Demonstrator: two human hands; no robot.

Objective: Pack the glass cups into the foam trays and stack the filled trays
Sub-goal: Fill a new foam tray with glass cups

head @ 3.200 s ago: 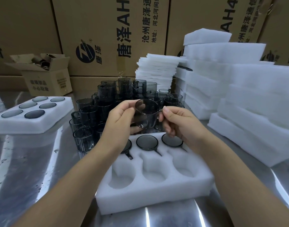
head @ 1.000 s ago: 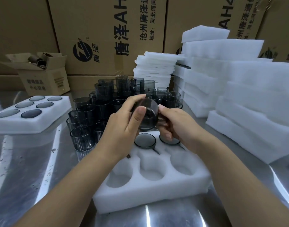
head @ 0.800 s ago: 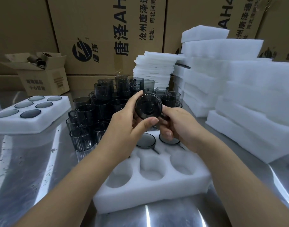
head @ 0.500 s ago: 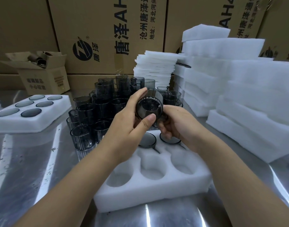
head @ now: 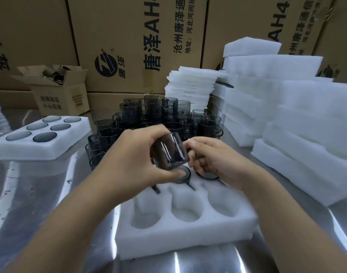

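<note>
Three near pockets of the foam tray are not yet filled. Head view: the smoked glass cup, end-on to the camera half a second ago, now tips sideways and sits lower, just above the tray's filled back row, so seating it looks next. Left hand curls round its body; right hand pinches its handle side. Cartons read "唐泽", "AH4", "沧州唐泽".

A packing warehouse: stacked printed cartons (foam trays piled alongside).
</note>
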